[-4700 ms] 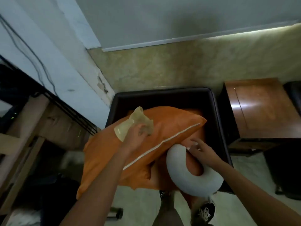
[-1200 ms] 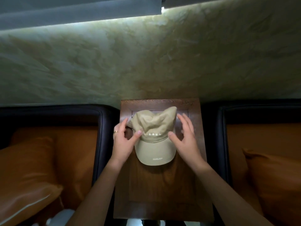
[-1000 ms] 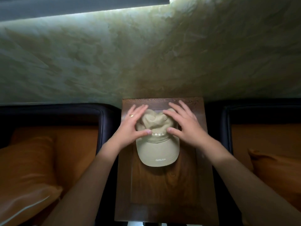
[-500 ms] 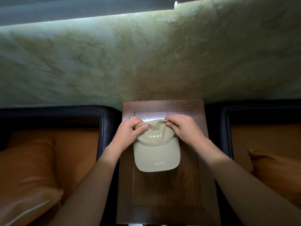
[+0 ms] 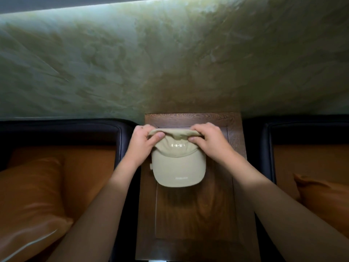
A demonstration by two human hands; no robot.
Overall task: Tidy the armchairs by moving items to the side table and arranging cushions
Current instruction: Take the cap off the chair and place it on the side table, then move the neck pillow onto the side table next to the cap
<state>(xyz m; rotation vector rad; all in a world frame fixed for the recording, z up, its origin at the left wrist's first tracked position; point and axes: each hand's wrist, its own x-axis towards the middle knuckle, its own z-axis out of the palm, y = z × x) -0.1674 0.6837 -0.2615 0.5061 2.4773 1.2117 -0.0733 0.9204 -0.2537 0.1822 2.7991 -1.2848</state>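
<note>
A beige cap (image 5: 178,167) lies on the dark wooden side table (image 5: 196,210), its brim pointing toward me. My left hand (image 5: 142,143) grips the crown's left side, thumb on top and fingers curled behind. On the other side my right hand (image 5: 209,140) grips the crown the same way. The crown is squashed flat between the two hands. An orange cushion (image 5: 28,203) leans in the left armchair (image 5: 117,133). Another orange cushion (image 5: 324,201) sits in the right armchair (image 5: 266,135).
The side table stands between the two dark armchairs, against a mottled green-beige wall (image 5: 170,63). Both chairs have orange seat pads. The table's near half is bare wood.
Earlier I was at the left armchair holding the cap over its cushion. Now the cap lies on the side table, and both hands have gone from flat on the crown to gripping it.
</note>
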